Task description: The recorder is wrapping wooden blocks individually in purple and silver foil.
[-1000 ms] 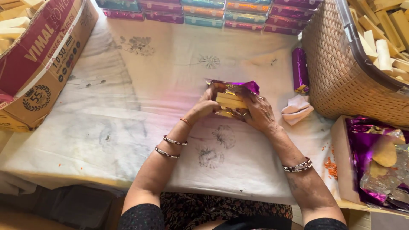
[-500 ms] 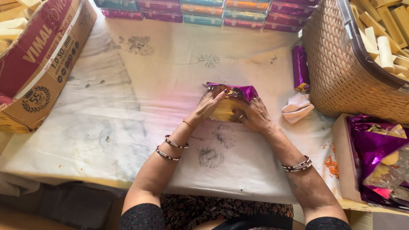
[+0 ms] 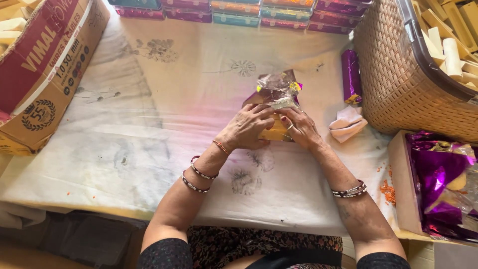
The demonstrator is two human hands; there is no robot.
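A stack of pale yellow bars [image 3: 277, 133] lies on a shiny purple and clear foil wrapper [image 3: 277, 87] in the middle of the cloth-covered table [image 3: 149, 124]. My left hand [image 3: 245, 128] rests over the near left side of the stack, fingers curled on it. My right hand [image 3: 298, 128] grips the stack's right side, with the fingers on top. The wrapper's far flap stands up loose behind the bars. Both wrists wear bangles.
A printed cardboard box [image 3: 45, 74] of pale bars sits at the left. A woven basket [image 3: 398, 84] of bars stands at the right. Near it lie a purple wrapped roll [image 3: 351, 75] and a folded cloth [image 3: 347, 124]. Finished colourful packs [image 3: 239, 11] line the far edge. Purple foil sheets [image 3: 438, 179] fill a tray at right.
The wrapper's far flap, earlier folded over the bars, now stands open behind them. Both hands moved slightly nearer and press on the stack.
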